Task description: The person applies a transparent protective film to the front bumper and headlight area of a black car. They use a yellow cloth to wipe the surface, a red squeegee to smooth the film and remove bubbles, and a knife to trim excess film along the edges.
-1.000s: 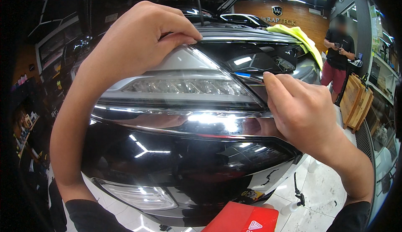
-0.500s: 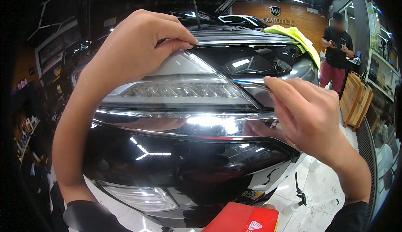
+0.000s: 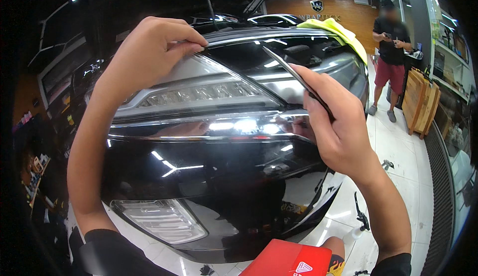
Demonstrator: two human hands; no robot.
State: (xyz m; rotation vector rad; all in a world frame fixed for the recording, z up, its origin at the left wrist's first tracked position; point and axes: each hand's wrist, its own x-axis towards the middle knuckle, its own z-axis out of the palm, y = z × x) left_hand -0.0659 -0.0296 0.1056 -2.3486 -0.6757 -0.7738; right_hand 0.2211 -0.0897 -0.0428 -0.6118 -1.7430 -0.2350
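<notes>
A glossy black car front (image 3: 239, 171) fills the middle, with a clear headlight (image 3: 199, 97) across its upper part. My left hand (image 3: 144, 52) is arched over the headlight, thumb and fingertips pinched together at its upper edge. Whatever lies in that pinch is too small to make out. My right hand (image 3: 341, 121) grips a thin, flat, pointed grey tool (image 3: 289, 69). Its tip points up and left, in front of the dark panel beyond the headlight's corner; whether it touches cannot be told.
A yellow-green cloth (image 3: 331, 28) drapes over the car's far right edge. Low in front is a red pouch-like item (image 3: 286, 258). A spray bottle (image 3: 356, 232) stands on the tiled floor. At right, a person (image 3: 392, 47) stands near a wooden crate (image 3: 420, 99).
My right hand has drawn the tool away from the headlight's right corner and turned it to point upward. My left hand keeps its pinch at the upper edge. The view has shifted slightly.
</notes>
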